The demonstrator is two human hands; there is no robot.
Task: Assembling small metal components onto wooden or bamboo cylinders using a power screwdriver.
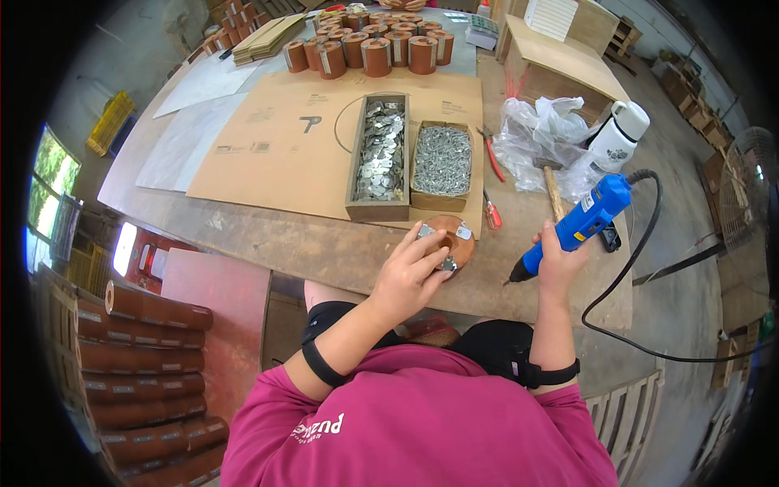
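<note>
My left hand (406,274) lies over a short brown cylinder (462,243) with a hole in its middle, at the table's front edge. Its fingers and thumb grip the near left side, beside small metal plates (449,263) on the top face. In my right hand (560,258) is a blue electric screwdriver (586,217), its dark tip pointing down and left, apart from the cylinder. Just beyond the cylinder stand a long wooden box of flat metal plates (381,213) and a smaller cardboard box of screws (438,200).
Red-handled pliers (493,159), a red screwdriver (492,213) and a wooden-handled tool (553,193) lie to the right. Behind them are plastic bags (540,134) and a white flask (621,138). Many brown cylinders (376,58) stand at the back. The black cord (596,312) loops off to the right.
</note>
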